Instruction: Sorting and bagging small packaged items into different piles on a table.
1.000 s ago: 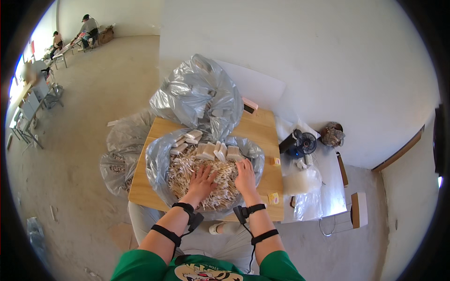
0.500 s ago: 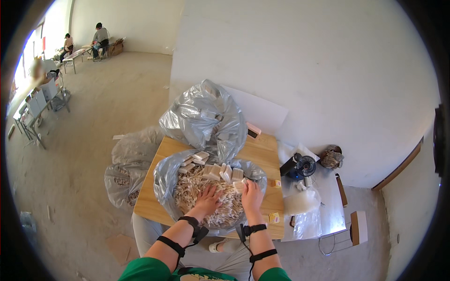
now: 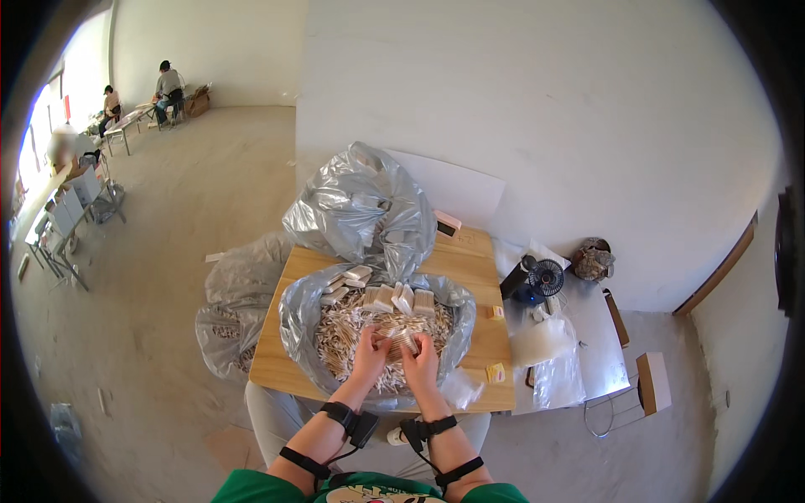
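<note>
A grey plastic bag, its mouth rolled wide, holds a heap of loose cotton swabs with wooden sticks. My left hand and my right hand meet over the near part of the heap. Between their closed fingers is a bunch of cotton swabs; my fingertips partly cover it. Just beyond, several packed bundles of swabs stand in a row on the heap. More white packs lie at the bag's far left.
The bag rests on a wooden table. A second full grey bag stands behind it, beside a pink-edged device. A crumpled clear plastic bag lies near the front edge. A fan sits on the right side table. People work far left.
My right hand has moved left and nearer, from the pack at the heap's right side. My left hand, earlier spread flat on the swabs, is now closed beside it.
</note>
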The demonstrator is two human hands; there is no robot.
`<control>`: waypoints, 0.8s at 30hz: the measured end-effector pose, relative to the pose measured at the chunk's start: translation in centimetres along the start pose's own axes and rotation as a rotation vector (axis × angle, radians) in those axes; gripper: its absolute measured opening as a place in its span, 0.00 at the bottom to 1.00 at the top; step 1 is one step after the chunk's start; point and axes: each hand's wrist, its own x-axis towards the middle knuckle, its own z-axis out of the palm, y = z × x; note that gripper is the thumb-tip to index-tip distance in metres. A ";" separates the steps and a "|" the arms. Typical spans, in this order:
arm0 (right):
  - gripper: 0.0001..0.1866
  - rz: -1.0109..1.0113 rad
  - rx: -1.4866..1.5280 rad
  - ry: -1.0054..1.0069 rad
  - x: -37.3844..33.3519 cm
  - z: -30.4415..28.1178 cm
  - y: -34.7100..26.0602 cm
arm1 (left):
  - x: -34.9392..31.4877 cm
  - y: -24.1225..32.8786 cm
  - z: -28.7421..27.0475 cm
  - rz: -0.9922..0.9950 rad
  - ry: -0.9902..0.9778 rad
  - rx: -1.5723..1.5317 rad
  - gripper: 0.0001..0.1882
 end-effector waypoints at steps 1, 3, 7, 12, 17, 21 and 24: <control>0.12 0.002 0.001 0.007 0.0 -0.1 0.5 | -0.1 0.0 -0.1 0.002 -0.006 0.003 0.18; 0.07 0.237 0.131 -0.041 0.0 -0.5 0.8 | -0.3 0.1 -0.2 0.063 0.043 0.153 0.16; 0.04 0.024 -0.016 0.051 0.4 -1.5 -0.9 | -1.2 1.5 -0.3 0.552 0.208 0.565 0.11; 0.04 -0.302 -0.188 -0.015 -0.2 -1.6 -1.8 | -1.8 2.6 0.6 0.013 -0.080 0.240 0.14; 0.04 -0.463 -0.195 -0.061 -0.5 -2.4 -2.6 | -1.9 2.7 -0.1 -0.335 -0.179 -0.229 0.11; 0.05 -0.489 -0.191 -0.079 -0.8 -2.6 -3.3 | -1.7 1.9 -0.6 -0.359 -0.190 -0.356 0.08; 0.06 -0.388 -0.142 -0.083 -1.1 -2.3 -3.1 | -1.7 1.9 -0.9 -0.270 -0.184 -0.263 0.07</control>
